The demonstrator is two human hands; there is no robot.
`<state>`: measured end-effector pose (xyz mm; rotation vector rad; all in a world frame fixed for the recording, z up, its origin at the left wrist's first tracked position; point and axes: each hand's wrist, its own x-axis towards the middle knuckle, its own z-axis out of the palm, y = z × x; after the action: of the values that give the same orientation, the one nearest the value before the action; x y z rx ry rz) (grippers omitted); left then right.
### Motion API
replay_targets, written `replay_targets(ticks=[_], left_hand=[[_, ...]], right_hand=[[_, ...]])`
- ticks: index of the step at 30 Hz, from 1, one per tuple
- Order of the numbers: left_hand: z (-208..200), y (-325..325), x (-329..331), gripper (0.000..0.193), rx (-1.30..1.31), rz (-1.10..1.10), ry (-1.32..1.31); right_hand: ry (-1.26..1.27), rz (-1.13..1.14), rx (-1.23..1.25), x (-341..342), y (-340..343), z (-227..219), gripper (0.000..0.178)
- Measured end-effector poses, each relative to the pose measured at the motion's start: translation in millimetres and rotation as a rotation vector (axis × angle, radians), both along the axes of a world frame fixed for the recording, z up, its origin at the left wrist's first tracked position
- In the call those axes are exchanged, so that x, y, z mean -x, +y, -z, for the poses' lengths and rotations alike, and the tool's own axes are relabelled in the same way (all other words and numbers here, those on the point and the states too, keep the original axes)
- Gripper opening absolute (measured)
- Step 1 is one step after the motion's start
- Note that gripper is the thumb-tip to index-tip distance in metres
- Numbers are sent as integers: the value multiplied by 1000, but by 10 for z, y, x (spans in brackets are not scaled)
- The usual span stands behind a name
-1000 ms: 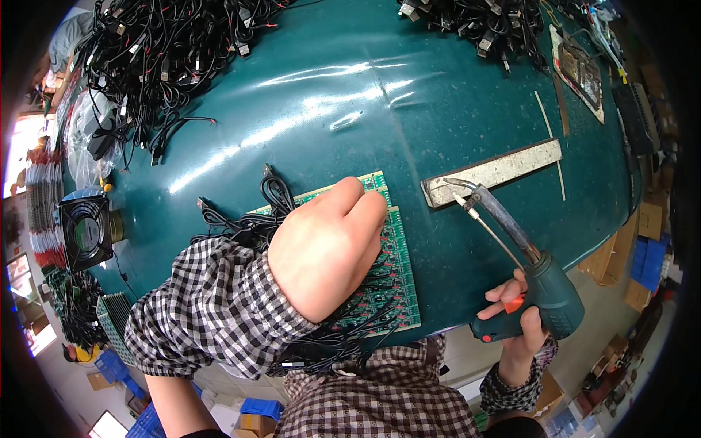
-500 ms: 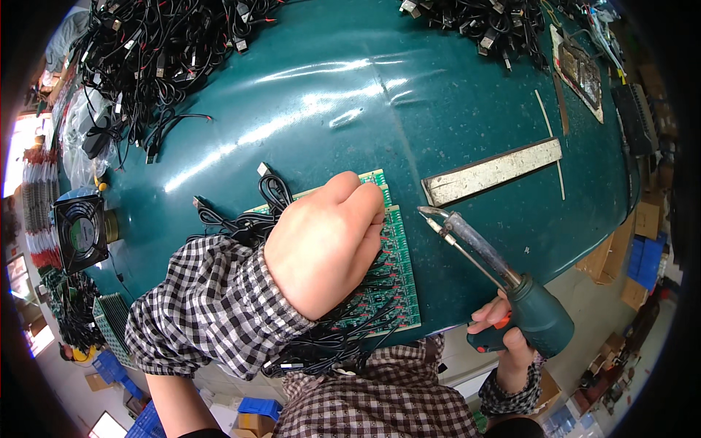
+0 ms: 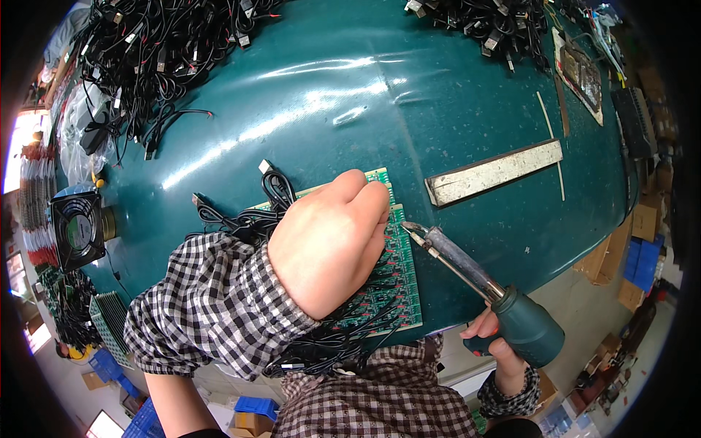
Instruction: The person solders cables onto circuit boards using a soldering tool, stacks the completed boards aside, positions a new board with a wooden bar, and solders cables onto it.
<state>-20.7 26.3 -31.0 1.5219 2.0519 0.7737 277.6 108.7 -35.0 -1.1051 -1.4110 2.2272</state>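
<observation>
Closest to me was the person's checked apron (image 3: 365, 398), just below the table's edge. The fingers of the right hand (image 3: 510, 363) were wrapped around the handle of a green soldering gun (image 3: 531, 326), its tip at the right edge of some green circuit boards (image 3: 406, 285). The boards lay on the table (image 3: 314, 142) beneath the left hand (image 3: 328, 244), whose fingers were curled down (the knuckles hid their tips, so I couldn't tell what they gripped, or how tightly). Black cables (image 3: 328, 356) trailed over the boards' near edge. Farther off, a pale bar (image 3: 496, 172) lay slantwise to the right, a black fan (image 3: 77, 231) stood at the left, and two cable heaps (image 3: 164, 62) filled the far side.
</observation>
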Motion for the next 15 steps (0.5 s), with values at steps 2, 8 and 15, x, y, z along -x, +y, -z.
replay_targets(ticks=[2,8,15], left_hand=[[8,-17,5,13,-14,3,-6],[0,-10,-6,14,1,0,-11],[1,2,1,14,-3,3,-22]], right_hand=[[-13,15,-19,33,-32,-10,53],[-71,-34,-87,26,-28,10,46],[-77,-10,-32,77,-33,-13,43]])
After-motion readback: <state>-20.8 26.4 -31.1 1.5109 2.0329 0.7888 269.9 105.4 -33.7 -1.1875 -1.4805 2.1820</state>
